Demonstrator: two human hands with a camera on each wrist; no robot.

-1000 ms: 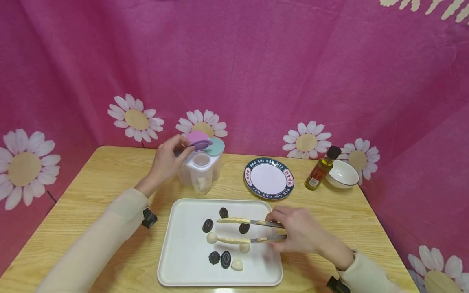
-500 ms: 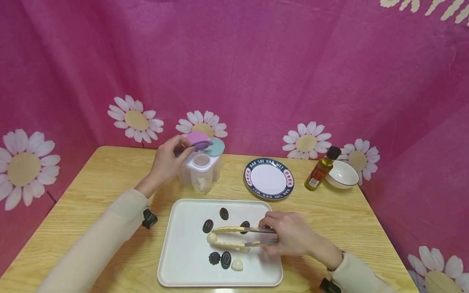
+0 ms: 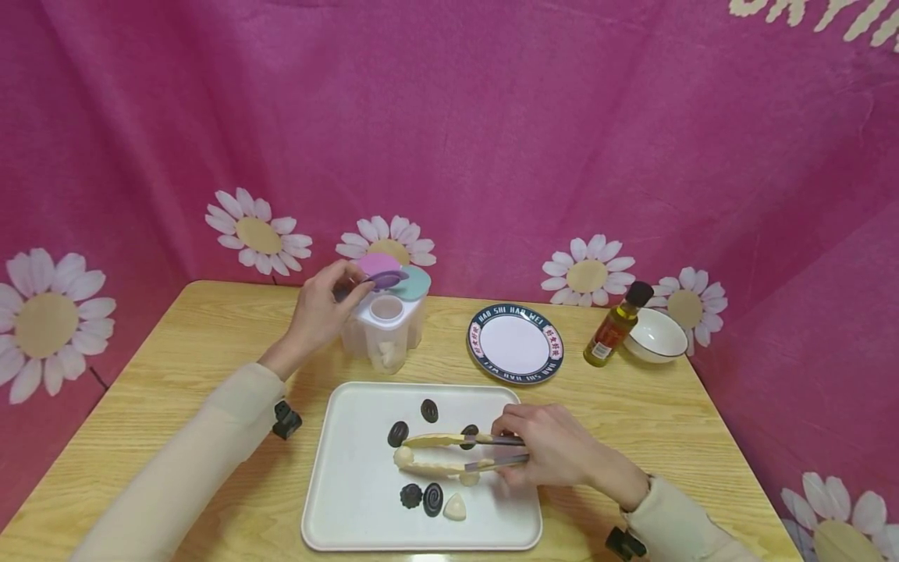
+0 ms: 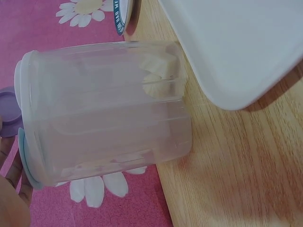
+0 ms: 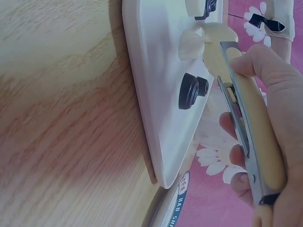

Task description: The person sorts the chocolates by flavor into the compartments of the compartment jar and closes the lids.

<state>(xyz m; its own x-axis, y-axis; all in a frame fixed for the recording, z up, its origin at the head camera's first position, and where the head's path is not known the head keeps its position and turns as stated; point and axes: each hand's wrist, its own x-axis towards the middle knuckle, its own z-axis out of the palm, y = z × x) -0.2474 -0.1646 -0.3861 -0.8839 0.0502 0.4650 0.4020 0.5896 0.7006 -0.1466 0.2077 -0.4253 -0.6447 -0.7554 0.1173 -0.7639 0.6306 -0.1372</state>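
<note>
My left hand (image 3: 319,308) pinches a purple flip lid (image 3: 385,279), holding it raised beside the round opening of a clear plastic storage box (image 4: 104,113). Pale pieces (image 4: 161,78) lie at the bottom of that compartment. My right hand (image 3: 555,449) grips a pair of tongs (image 5: 258,127), beige with metal edges, whose tips reach over the white tray (image 3: 365,531). The spread tips stand around a cream-coloured round chocolate (image 3: 403,457). Several dark chocolates (image 3: 433,499) and a cream triangular one (image 3: 455,507) lie on the tray; another pale one is partly hidden under the tongs.
Pink (image 3: 381,264) and teal lids (image 3: 413,282) cover other compartments. Behind the tray stands a dark-rimmed plate (image 3: 516,343). An oil bottle (image 3: 611,336) and a white bowl (image 3: 659,336) are at the back right, before a pink flowered cloth (image 3: 477,156).
My right hand has moved left with the tongs, and their tips have come around the cream round chocolate, which has shifted slightly left. My left hand keeps the purple lid raised in place.
</note>
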